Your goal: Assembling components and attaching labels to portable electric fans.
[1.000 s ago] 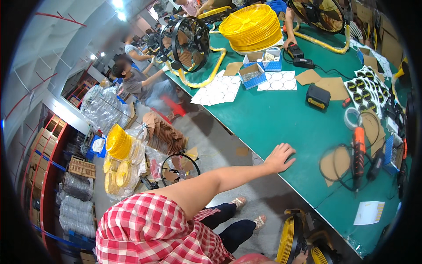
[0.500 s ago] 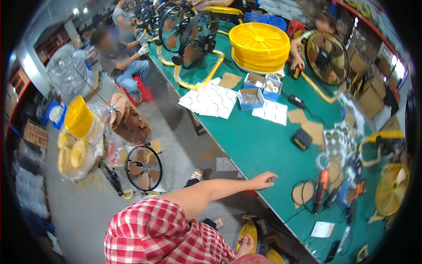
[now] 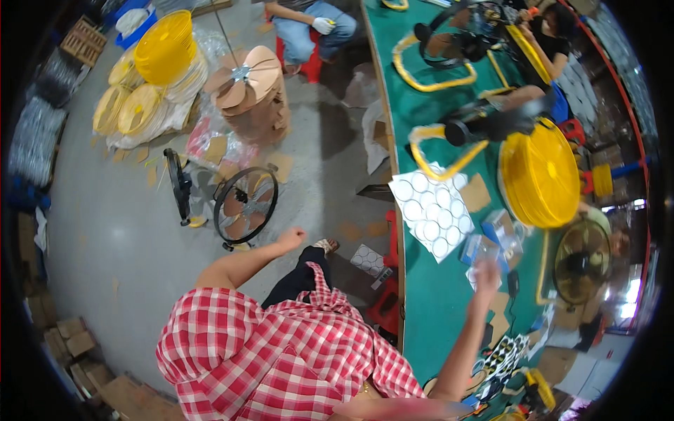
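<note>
From the nearer right hand (image 3: pixel 486 275), the closest blue box (image 3: pixel 480 248) lies at twelve o'clock — left hand (image 3: pixel 291 238) well apart, both grips I cannot tell.

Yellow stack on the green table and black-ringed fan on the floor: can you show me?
Yellow stack (image 3: pixel 552 170), head view: on its round face.
Black-ringed fan (image 3: pixel 246 203), head view: around the middle of its blades.
</note>
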A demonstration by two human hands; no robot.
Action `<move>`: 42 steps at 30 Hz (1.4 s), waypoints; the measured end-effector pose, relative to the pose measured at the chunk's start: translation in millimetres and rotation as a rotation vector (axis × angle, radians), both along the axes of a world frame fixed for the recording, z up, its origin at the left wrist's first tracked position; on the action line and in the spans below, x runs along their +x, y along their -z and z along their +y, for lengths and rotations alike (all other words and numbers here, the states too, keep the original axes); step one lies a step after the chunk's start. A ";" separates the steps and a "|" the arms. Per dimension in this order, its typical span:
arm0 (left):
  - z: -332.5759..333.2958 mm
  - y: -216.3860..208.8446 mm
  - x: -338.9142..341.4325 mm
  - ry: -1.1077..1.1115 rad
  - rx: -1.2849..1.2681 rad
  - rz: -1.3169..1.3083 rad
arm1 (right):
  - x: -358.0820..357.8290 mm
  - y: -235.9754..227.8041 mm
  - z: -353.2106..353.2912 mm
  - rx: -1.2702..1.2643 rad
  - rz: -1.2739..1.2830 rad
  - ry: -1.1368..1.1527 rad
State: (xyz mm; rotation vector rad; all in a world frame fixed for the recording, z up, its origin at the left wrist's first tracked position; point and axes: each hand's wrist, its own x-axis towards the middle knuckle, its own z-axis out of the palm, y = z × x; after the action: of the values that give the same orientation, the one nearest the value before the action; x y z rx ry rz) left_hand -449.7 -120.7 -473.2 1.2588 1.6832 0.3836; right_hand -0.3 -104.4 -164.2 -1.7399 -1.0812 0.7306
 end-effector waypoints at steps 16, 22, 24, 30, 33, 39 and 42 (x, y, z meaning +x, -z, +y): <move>11.3 42.4 -60.2 -0.746 -0.523 -0.505 | -39.7 -103.5 382.4 0.092 -0.133 0.577; 71.3 10.4 -65.2 -0.610 -0.327 -0.577 | 31.1 -178.4 345.2 0.256 0.280 0.724; 102.7 -10.4 -60.2 -0.520 -0.284 -0.539 | 59.5 -204.6 297.7 0.285 0.364 0.707; 198.2 -116.0 35.6 -0.107 -0.159 -0.664 | 75.6 -267.6 76.5 0.287 0.470 0.521; 204.8 -160.7 119.5 0.230 -0.164 -0.759 | 57.2 -275.6 -31.1 0.428 0.244 0.618; 170.1 -186.8 231.8 0.540 -0.324 -0.771 | 59.2 -276.2 -127.4 0.542 0.060 0.658; 140.6 -184.0 253.6 0.621 -0.360 -0.749 | 93.3 -260.5 -148.0 0.593 0.035 0.900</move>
State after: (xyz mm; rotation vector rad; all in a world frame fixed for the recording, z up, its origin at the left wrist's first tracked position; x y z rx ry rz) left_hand -196.1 19.9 -289.2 1.1027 0.6453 0.1280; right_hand 93.0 -252.4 96.4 -1.4522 -0.3306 -0.1237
